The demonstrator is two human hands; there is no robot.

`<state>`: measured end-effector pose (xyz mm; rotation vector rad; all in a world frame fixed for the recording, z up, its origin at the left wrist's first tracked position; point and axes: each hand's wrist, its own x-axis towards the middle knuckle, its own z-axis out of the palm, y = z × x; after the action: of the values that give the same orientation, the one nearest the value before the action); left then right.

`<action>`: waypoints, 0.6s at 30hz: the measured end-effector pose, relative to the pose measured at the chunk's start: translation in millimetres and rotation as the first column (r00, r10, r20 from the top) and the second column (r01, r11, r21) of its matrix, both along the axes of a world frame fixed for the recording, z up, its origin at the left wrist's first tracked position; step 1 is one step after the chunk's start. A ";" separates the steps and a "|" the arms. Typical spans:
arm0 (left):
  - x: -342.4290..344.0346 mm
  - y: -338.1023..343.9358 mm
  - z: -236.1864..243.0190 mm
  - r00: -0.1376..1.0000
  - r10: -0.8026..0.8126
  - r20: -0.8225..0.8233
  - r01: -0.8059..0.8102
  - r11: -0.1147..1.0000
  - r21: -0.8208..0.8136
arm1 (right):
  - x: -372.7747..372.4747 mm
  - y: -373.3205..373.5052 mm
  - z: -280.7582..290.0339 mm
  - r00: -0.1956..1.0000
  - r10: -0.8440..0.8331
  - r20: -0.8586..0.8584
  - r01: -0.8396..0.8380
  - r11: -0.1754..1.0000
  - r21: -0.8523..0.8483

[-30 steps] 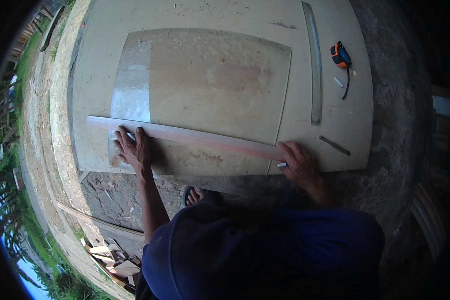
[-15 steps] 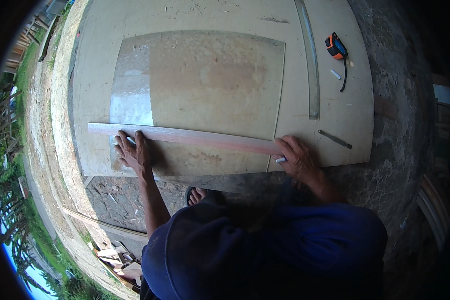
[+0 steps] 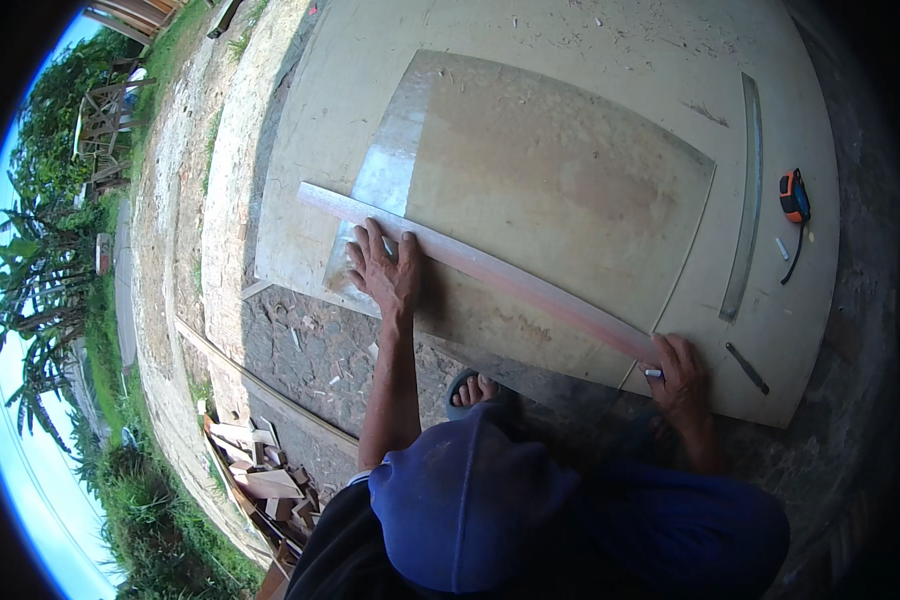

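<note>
A glass sheet (image 3: 560,170) lies on a pale wooden board (image 3: 790,110). Across its near part runs a long straight wooden strip (image 3: 515,275), slanting down to the right. My left hand (image 3: 385,270) is open, fingers spread, with its fingertips on the strip's near edge toward the left end. At the strip's right end, my right hand (image 3: 680,380) is closed, its fingers touching that end. A short white stick (image 3: 654,373) pokes out between the right fingers; whether it is chalk or a marker I cannot tell.
On the board's right side lie a narrow glass strip (image 3: 750,200), an orange and black tape measure (image 3: 795,197), another white stick (image 3: 782,249) and a slim dark tool (image 3: 747,368). Wood offcuts (image 3: 270,483) are heaped on the ground at lower left, beside a long batten (image 3: 260,382).
The view has swung, so the board and everything on it appear tilted and shifted right. Both hands keep their places on the wooden strip.
</note>
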<state>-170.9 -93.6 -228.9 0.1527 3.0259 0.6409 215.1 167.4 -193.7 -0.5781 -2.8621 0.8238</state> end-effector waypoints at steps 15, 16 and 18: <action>0.2 -0.7 -3.8 1.000 0.000 0.005 0.000 1.000 -0.018 | 2.8 2.2 -2.0 0.999 0.000 0.037 -0.001 1.000 0.019; 0.7 0.0 -3.5 1.000 0.000 0.009 0.000 1.000 -0.019 | 2.8 1.9 -1.9 0.999 -0.005 0.040 0.004 1.000 0.011; 0.1 -0.4 -2.8 1.000 0.001 0.012 0.000 1.000 -0.023 | 1.9 2.1 -1.4 0.999 0.003 0.038 -0.003 1.000 0.022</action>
<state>-170.8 -94.1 -231.8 0.1468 3.0207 0.6047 217.0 169.4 -195.1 -0.5932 -2.9027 0.7891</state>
